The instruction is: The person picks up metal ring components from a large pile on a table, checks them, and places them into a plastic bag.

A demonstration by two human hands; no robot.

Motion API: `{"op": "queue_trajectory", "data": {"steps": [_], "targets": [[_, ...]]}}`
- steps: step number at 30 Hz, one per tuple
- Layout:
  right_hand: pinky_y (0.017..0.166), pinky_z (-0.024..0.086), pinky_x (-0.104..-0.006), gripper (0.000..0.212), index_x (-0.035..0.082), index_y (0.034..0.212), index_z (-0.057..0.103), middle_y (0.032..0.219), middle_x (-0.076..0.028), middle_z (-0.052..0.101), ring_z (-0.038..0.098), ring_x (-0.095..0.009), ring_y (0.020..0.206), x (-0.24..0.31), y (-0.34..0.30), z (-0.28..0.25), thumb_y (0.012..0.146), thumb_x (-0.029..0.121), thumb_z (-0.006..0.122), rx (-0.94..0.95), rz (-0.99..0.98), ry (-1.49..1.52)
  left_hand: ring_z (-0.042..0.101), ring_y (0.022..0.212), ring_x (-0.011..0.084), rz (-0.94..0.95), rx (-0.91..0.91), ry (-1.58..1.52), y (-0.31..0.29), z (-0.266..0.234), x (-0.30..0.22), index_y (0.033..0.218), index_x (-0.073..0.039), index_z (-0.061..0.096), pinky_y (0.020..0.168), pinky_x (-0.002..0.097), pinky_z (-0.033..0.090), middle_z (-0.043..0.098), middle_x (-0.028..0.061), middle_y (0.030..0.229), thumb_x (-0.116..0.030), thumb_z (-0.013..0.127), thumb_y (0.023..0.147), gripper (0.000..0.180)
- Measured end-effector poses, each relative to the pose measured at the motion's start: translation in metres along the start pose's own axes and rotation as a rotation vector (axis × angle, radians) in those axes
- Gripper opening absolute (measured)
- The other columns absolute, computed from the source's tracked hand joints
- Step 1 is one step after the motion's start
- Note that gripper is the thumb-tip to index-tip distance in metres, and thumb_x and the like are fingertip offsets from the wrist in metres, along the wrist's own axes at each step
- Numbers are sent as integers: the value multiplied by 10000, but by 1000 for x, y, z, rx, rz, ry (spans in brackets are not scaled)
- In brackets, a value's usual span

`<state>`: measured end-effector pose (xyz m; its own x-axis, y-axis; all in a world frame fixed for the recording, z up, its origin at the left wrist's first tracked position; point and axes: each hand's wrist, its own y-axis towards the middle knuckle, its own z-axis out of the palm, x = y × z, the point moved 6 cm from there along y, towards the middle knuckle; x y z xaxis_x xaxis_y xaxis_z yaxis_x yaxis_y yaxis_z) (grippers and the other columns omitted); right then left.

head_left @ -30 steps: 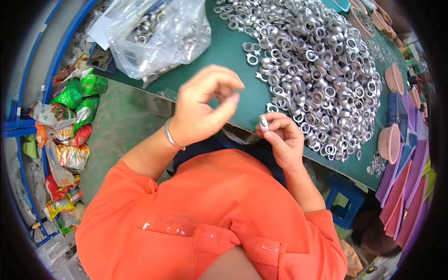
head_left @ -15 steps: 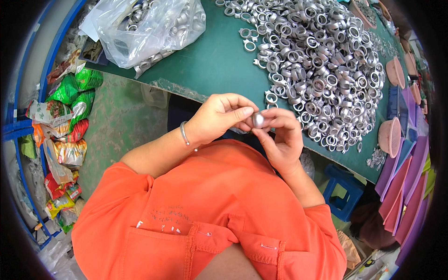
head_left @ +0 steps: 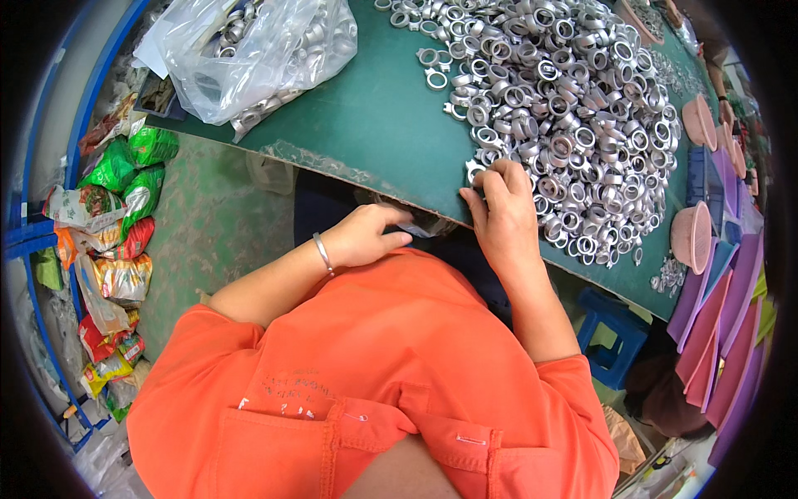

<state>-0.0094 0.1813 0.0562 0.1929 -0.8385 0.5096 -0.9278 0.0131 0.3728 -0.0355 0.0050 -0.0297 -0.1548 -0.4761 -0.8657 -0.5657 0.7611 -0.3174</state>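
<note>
My right hand [head_left: 504, 204] is at the near edge of the table, its fingers curled over the left border of a heap of silver-grey metal rings [head_left: 573, 125]. Thumb and forefinger close in on a metal ring [head_left: 474, 169] at that border; the fingers partly cover it. Many of the rings carry a small lug on the side. My left hand [head_left: 370, 235], with a bangle at the wrist, hovers before my body just below the table edge. Its fingers are stretched out and apart, with nothing visible in them. Near its fingertips is clear plastic [head_left: 428, 223], partly hidden under the table.
A clear plastic bag [head_left: 266, 58] with more metal parts lies on the green table [head_left: 378, 108] at the far left. Pink baskets [head_left: 692, 237] line the right side. A blue stool [head_left: 613, 337] stands below right; colourful packages [head_left: 125, 208] lie at the left.
My hands were together holding a rounded metal piece, which is out of sight now. The left has dropped back toward my body and opened; the right has reached forward to the heap.
</note>
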Motion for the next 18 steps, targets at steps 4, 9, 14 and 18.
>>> {"op": "queue_trajectory", "data": {"steps": [4, 9, 14, 18], "targets": [[724, 497, -319, 169, 1, 804, 608, 982, -142, 606, 612, -281, 839, -10, -9, -2, 703, -15, 742, 9, 133, 351, 655, 803, 153, 83, 1, -161, 5, -8, -48, 942, 9, 630, 616, 246, 506, 597, 82, 785, -93, 706, 810, 183], [828, 495, -306, 209, -1, 858, 586, 1099, -147, 610, 613, -216, 950, -17, -28, -10, 719, -99, 708, -91, 165, 693, 587, 749, 289, 442, -472, 286, 31, -18, -93, 969, -36, 547, 630, 363, 479, 512, 110, 812, -152, 771, 693, 374], [887, 485, -313, 251, -1, 946, 523, 1159, -174, 570, 581, -190, 1011, -20, -35, -15, 775, -132, 652, -136, 168, 948, 573, 819, 309, 435, -503, 525, 63, -5, -97, 1022, -47, 527, 694, 399, 461, 528, 92, 850, -220, 773, 661, 470], [864, 504, -310, 321, 1, 1016, 499, 1155, -174, 562, 593, -181, 981, -29, -40, -13, 770, -141, 649, -187, 250, 1034, 576, 754, 292, 524, -529, 432, 63, -8, -93, 928, -44, 566, 662, 387, 465, 542, 90, 864, -173, 743, 677, 334]]}}
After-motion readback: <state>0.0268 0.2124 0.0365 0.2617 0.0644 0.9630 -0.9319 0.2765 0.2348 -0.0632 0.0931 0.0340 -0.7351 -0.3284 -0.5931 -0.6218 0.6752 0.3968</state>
